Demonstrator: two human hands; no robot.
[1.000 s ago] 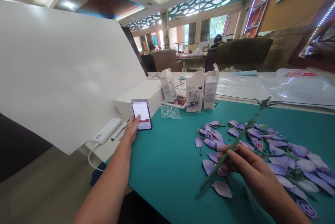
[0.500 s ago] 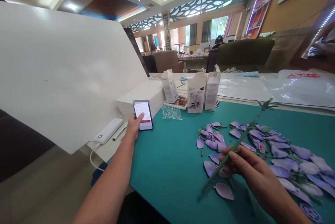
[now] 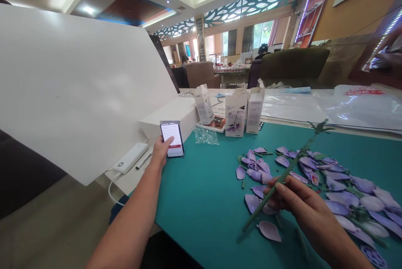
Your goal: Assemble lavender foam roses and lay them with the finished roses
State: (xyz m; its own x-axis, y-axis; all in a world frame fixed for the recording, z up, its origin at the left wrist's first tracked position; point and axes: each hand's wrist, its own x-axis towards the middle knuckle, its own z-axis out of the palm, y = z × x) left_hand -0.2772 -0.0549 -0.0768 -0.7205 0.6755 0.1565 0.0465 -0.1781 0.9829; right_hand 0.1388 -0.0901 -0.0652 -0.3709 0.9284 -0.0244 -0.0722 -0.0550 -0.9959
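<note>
My left hand (image 3: 161, 150) is closed round the left edge of a smartphone (image 3: 176, 149), its thumb lying on the lit screen. Between the thumb and fingers of my right hand (image 3: 290, 195) is a green plastic flower stem (image 3: 290, 166), tilted, with a leafy tip at its upper end. Purple plastic petals (image 3: 344, 196) and small green pieces lie scattered under and to the right of this hand. One pale petal (image 3: 269, 231) rests near the stem's lower end.
A green mat (image 3: 201, 193) covers the table. Beyond it stand several white boxes, one with a flower picture (image 3: 235, 119), beside crumpled clear plastic (image 3: 206, 135). A white power bank (image 3: 132, 158) with a cable and a large white board (image 3: 78, 76) are at left.
</note>
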